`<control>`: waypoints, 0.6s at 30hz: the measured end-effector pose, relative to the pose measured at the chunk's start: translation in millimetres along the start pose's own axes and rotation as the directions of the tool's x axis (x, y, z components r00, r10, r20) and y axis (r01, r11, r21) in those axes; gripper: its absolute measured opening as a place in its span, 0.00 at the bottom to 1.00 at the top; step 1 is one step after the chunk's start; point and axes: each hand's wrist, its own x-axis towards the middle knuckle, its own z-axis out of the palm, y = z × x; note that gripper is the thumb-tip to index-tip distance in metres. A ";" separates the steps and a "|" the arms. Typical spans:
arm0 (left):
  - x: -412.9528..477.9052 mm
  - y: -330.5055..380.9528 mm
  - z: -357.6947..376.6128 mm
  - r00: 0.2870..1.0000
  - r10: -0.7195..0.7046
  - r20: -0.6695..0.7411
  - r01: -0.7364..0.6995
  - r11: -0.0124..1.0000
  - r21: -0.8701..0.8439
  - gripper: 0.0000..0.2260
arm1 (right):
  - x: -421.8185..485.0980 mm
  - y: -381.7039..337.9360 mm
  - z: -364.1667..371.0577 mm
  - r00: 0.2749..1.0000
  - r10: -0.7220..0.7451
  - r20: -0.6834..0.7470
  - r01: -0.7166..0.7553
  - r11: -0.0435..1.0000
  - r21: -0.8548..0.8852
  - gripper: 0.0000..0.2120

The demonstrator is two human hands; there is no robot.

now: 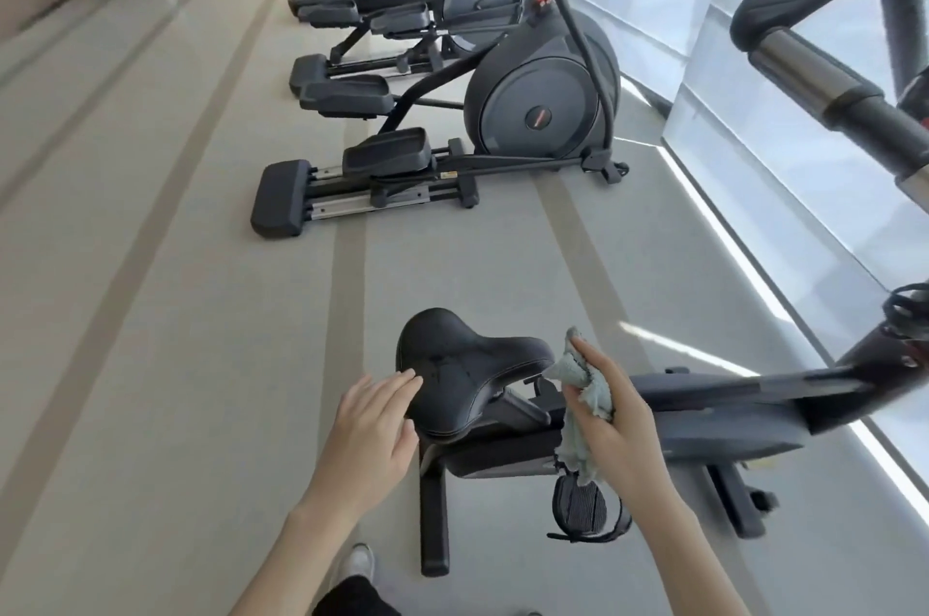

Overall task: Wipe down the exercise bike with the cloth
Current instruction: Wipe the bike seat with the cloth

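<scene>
Holding the bunched cloth (pixel 583 389) in the right hand (pixel 618 424), just beside the saddle (pixel 467 364) nose; it runs leftward from there. Left hand (pixel 372 434) flat, fingers straight, at the wide end.

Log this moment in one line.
area: saddle | left hand: open, at saddle edge | right hand: grips cloth by saddle nose | bike: upright

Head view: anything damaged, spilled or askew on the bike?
Nothing stands out. The saddle looks intact, apart from faint dark marks on top, too blurred to identify. The right hand grips the bunched cloth beside the saddle's nose; the left hand lies open at its wide end.
</scene>
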 end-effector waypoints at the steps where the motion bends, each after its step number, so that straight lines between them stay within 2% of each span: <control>1: 3.2 -9.7 -0.2 1.000 0.007 0.011 -0.007 1.000 -0.007 0.20 | 1.7 1.3 5.7 1.000 0.020 -0.021 -0.020 1.000 0.014 0.20; 6: 29.0 -76.1 -4.0 0.995 0.100 0.027 -0.099 0.994 -0.042 0.20 | 15.6 4.1 48.9 0.982 0.102 -0.162 -0.087 0.991 0.100 0.19; 10: 58.1 -139.1 -6.0 0.964 0.262 0.052 -0.258 0.963 -0.081 0.20 | 26.7 1.8 98.7 0.941 0.130 -0.313 -0.099 0.988 0.115 0.18; 14: 84.4 -188.2 -4.7 0.885 0.457 0.093 -0.442 0.885 -0.147 0.20 | 29.9 1.5 143.0 0.847 0.139 -0.514 -0.097 0.989 0.108 0.18; 18: 111.8 -210.8 -5.1 0.784 0.607 0.131 -0.579 0.791 -0.198 0.20 | 18.2 -0.4 172.2 0.731 0.189 -0.656 -0.128 0.982 0.140 0.18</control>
